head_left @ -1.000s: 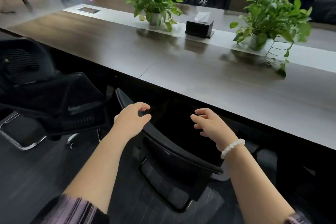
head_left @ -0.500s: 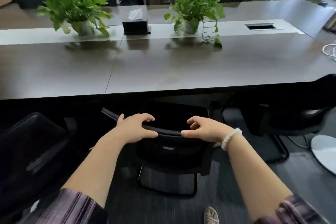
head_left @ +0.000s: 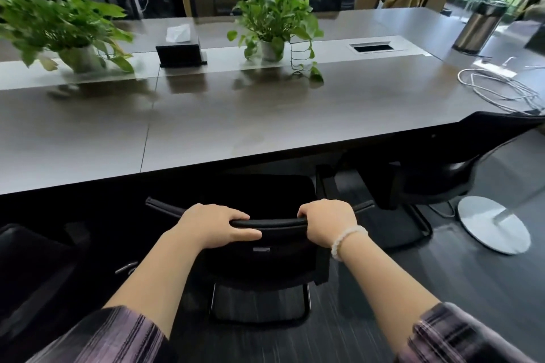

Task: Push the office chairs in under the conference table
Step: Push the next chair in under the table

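- Chair at 9 o'clock [head_left: 32,268]: a dark seat back is seen at the frame's left edge, below the table edge; details are lost in shadow.
- Left plant [head_left: 59,26]: a leafy pot is set on the conference table [head_left: 236,115] toward 11 o'clock, with a black tissue box [head_left: 180,51] just beside it.
- Left hand [head_left: 216,225]: closed over the top rail of the centre chair [head_left: 265,262], fingers curled over the far side and thumb laid along the near side.
- Centre chair: placed at 6 o'clock, its seat partly beneath the table edge and its sled base on the dark floor.
- Middle plant [head_left: 272,19]: shown at 12 o'clock on the table's pale centre strip.
- Right hand [head_left: 327,222]: wrapped around the same rail, fingers hidden behind it; a white bead bracelet [head_left: 346,242] is worn at the wrist.
- Chair at 3 o'clock [head_left: 460,162]: angled near the table corner, beside a round metal base [head_left: 492,228].
- White cables [head_left: 498,88]: coiled on the table at 2 o'clock.
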A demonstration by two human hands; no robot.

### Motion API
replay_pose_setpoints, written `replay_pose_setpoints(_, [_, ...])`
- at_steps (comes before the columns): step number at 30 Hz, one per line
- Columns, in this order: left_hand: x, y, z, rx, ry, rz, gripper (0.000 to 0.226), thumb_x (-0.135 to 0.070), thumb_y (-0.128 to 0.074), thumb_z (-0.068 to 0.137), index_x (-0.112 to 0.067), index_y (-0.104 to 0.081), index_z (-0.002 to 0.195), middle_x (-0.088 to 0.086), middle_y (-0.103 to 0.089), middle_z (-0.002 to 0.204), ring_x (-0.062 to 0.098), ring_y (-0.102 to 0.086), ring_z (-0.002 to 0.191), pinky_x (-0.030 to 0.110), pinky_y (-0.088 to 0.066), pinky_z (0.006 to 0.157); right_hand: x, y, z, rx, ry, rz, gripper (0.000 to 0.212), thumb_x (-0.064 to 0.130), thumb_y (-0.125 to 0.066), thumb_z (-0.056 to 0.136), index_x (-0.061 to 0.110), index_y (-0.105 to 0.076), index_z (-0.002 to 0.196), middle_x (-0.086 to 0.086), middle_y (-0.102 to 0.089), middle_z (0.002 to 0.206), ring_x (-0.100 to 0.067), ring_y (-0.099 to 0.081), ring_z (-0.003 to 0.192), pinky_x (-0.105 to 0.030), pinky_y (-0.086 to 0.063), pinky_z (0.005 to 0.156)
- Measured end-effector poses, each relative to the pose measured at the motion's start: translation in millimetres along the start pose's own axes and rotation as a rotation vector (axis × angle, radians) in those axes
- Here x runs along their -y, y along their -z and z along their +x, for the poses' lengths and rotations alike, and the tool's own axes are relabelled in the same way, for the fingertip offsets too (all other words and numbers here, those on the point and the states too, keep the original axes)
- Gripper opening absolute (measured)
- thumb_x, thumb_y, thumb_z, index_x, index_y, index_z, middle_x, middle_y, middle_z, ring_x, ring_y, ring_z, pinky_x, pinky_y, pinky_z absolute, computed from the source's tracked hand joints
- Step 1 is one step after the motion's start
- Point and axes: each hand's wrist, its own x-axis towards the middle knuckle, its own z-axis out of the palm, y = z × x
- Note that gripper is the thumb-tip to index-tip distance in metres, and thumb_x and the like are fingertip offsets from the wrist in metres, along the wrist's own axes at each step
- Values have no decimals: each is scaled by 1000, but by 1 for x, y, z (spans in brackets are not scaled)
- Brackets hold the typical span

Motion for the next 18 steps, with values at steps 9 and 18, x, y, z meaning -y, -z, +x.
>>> replay_pose_setpoints(9, [-10,-6,0,-120,4,31,73,-87,-33,68,-47,-52,127,-11,-63,123,15,-56,113,29,-43,90,-18,-5,10,-38,56,4,41,16,-48,81,38,-59,114,8,-68,106,-19,-63,96,-28,-37,67])
replay_pose_setpoints(18, [-44,-11,22,-195,39,48,74,-87,-29,69,-45,-54,124,-13,-67,112,12,-60,101,26,-43,81,-63,0,31,-73,144,1,32,20,-51,83,37,-59,109,10,-66,104,-17,-61,96,-28,-39,69])
